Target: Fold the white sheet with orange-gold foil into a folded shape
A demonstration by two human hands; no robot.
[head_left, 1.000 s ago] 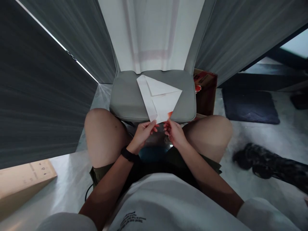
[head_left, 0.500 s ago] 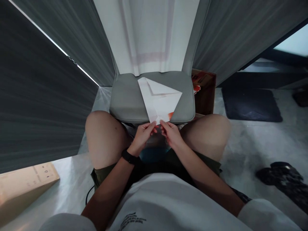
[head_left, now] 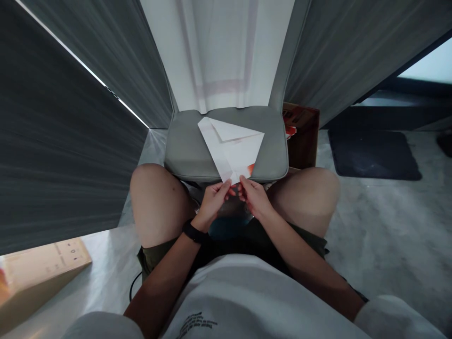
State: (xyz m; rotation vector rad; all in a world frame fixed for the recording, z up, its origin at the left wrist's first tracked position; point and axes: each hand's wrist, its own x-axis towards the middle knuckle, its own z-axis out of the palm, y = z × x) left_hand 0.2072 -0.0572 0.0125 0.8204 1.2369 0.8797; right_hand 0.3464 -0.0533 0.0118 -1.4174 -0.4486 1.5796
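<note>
A folded sheet of white paper (head_left: pixel 236 153) lies over the grey seat of a chair (head_left: pixel 187 153), its narrow end reaching past the front edge towards me. A triangular flap is folded down at its far side, and an orange-red printed patch shows near its lower right corner. My left hand (head_left: pixel 216 198) pinches the near tip between thumb and fingers. Just right of it, my right hand (head_left: pixel 253 195) pinches the same near edge. Both thumbs rest on top of the paper; most fingers are curled underneath and partly hidden.
Behind the seat rises a chair back draped with white cloth (head_left: pixel 226 52). Grey curtains (head_left: pixel 70 141) hang on both sides. An open cardboard box (head_left: pixel 307 136) stands right of the chair, a dark mat (head_left: pixel 374 154) beyond it. Another carton (head_left: pixel 45 263) sits at lower left.
The paper has turned slightly, its far end swinging a little left. My hands keep their pinch on the near edge, the right thumb slightly farther from the left. The view has shifted slightly.
</note>
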